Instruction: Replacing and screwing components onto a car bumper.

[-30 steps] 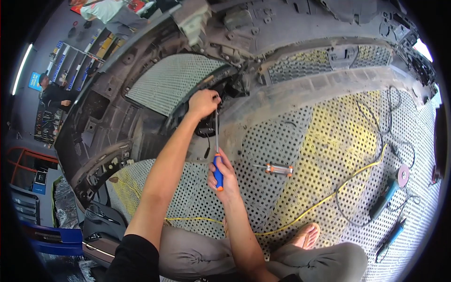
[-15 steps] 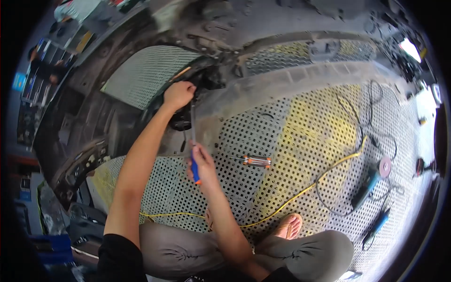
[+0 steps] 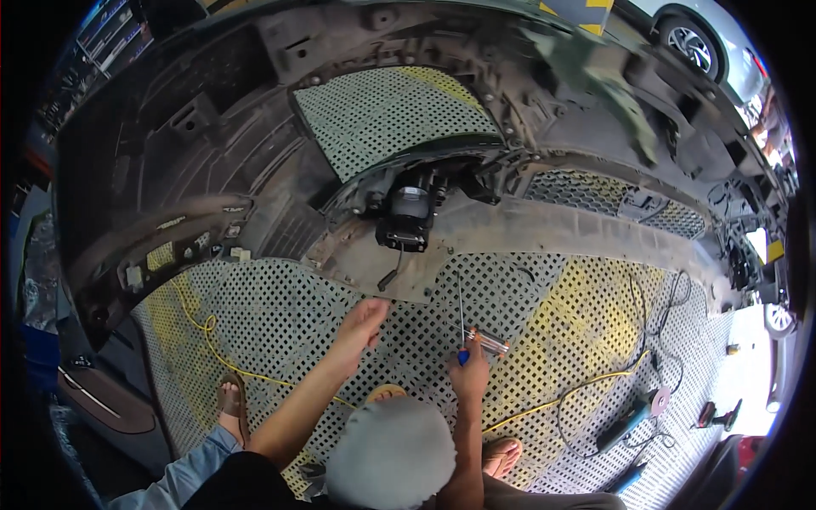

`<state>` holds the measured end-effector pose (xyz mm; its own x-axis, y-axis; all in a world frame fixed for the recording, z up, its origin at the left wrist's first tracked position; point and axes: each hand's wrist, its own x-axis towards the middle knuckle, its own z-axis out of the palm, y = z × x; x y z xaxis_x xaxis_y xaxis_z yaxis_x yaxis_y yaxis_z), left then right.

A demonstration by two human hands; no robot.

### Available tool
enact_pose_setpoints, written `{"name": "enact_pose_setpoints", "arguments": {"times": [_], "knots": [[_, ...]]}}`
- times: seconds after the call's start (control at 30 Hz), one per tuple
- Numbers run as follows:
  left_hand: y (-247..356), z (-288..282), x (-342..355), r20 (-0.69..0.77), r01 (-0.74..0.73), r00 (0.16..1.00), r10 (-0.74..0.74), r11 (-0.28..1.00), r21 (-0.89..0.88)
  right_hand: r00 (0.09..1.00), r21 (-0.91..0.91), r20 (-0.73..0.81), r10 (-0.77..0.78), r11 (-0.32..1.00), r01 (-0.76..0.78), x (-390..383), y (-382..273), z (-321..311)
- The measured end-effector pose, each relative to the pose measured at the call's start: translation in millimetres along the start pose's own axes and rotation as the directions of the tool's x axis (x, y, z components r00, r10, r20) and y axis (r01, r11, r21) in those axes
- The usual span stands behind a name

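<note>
The right hand [image 3: 470, 371] is clenched round the blue handle of a long screwdriver [image 3: 461, 316], whose thin shaft points up toward the lower lip of the car bumper [image 3: 544, 228] lying inside-up on the perforated floor mat [image 3: 280, 314]; the left hand [image 3: 364, 321] hangs released just below that lip, fingers loosely spread, grasping nothing. The black fog lamp housing [image 3: 406, 214] sits in its recess just above the lip, apart from both hands. A second small tool [image 3: 493, 343] lies on the mat beside the right hand. To do this step well, I judge the left hand should steady the lip or the housing; the shaft should be lined up straight with the fastener so the tip seats squarely and does not slip; press along the shaft while turning.
</note>
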<state>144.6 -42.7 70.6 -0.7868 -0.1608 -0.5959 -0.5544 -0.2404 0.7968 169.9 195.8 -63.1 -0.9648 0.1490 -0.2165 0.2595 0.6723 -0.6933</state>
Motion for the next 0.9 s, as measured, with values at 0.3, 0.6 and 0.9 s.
{"name": "enact_pose_setpoints", "arguments": {"times": [0.3,0.6,0.9], "knots": [[51,5,104,-0.027,0.030,0.999,-0.034,0.993,-0.115,0.940,-0.254,0.321,-0.118,0.945,0.206,46,-26,-40],[55,27,125,0.015,0.052,0.999,-0.050,0.984,-0.169,0.633,-0.380,0.677,-0.375,0.558,0.737,179,-131,-141],[56,52,116,-0.018,-0.041,0.999,0.037,0.934,-0.354,0.555,-0.019,0.789,-0.264,0.892,0.452,234,-123,-130]]}}
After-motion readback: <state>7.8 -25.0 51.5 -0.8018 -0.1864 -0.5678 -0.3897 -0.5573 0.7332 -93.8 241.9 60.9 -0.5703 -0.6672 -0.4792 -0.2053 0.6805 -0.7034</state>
